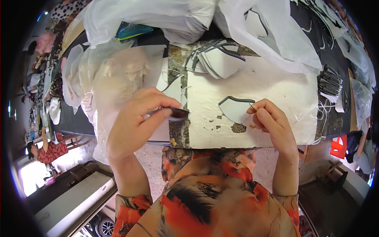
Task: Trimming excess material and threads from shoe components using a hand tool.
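I've got left hand (144, 112) centre-left, fingers gripping dark object (181, 113); right hand (273, 120) centre-right, pinching dark-edged white piece (236, 110) by its corner.

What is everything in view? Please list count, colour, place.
Table: 1, dark, underneath
Work surface: 1, worn white, centre
Loose piece: 1, white, dark-edged, near middle
Stacked pieces: several, same colours, farther back
Small object: 1, dark, left of loose piece
Plastic bags: several, whitish, far side and left
Packet: 1, blue-green, far left
Strip bundle: 1, dark, right
Cord: uncountable, white, right
Bag: 1, red, lower right
Co-worker: at least 1, red clothes, left
Patterned clothes: 1, orange-black, bottom
Left grip: 1, bare, around small object
Right grip: 1, bare, at loose piece's right corner
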Tool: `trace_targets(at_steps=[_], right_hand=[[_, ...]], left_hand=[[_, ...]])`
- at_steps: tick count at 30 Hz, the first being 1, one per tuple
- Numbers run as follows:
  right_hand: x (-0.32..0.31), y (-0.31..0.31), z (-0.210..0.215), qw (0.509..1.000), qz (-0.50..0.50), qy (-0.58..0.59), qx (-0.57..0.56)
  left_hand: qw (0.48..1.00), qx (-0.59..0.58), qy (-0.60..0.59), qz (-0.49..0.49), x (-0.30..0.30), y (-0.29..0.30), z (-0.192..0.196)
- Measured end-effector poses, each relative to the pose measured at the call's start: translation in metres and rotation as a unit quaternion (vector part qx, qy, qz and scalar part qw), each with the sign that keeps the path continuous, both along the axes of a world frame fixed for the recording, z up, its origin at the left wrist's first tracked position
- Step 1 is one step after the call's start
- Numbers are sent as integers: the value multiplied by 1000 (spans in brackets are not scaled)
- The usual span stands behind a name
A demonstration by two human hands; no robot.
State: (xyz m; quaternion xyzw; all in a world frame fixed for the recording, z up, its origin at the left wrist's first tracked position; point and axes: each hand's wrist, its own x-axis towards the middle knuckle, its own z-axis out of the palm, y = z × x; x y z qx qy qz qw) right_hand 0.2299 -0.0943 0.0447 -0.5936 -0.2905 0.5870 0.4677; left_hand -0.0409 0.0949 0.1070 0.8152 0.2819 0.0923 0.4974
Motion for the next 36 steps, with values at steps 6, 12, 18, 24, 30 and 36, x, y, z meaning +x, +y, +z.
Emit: trace_targets(at_steps=[6, 12, 18, 24, 30, 36], right_hand=[[-11, 5, -6, 999, 35, -28, 12], [-12, 0, -11, 998, 33, -48, 6], [-5, 7, -12, 992, -30, -119, -42], [-18, 11, -12, 985, 6, -174, 17], [-34, 7, -2, 937, 158, -266, 160], [-34, 2, -9, 912, 163, -319, 202]], left_hand=[[987, 123, 45, 90, -2, 12, -9], [975, 214, 10, 50, -21, 12, -60], [975, 108, 57, 188, -10, -8, -73], [978, 187, -15, 96, 17, -30, -62], [938, -331, -66, 78, 53, -46, -64], [890, -446, -51, 75, 64, -56, -68]])
